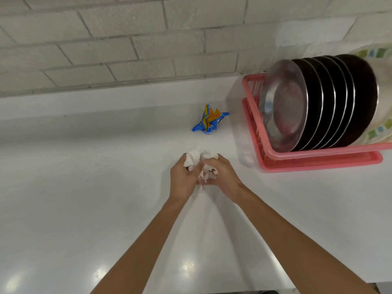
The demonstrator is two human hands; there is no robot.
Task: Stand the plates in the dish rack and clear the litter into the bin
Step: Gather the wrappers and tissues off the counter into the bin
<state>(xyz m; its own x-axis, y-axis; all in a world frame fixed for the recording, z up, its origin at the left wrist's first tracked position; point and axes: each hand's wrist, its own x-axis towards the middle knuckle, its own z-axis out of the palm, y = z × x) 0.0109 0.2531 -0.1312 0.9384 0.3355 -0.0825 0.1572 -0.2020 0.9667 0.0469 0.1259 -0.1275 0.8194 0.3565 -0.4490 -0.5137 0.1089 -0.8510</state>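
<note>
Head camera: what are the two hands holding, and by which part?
Both grip a crumpled wad of white paper tissue: the left hand clutches its left side, the right hand its right side and lower tail.

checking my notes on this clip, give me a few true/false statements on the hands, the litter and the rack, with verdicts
1. Both the left hand and the right hand hold the crumpled white tissue. True.
2. The blue and orange wrapper lies inside the pink dish rack. False: it lies on the white counter, left of the rack and apart from it.
3. The plates stand on edge in the rack. True.
4. A bin stands on the counter beside the rack. False: no bin is in view.
</note>
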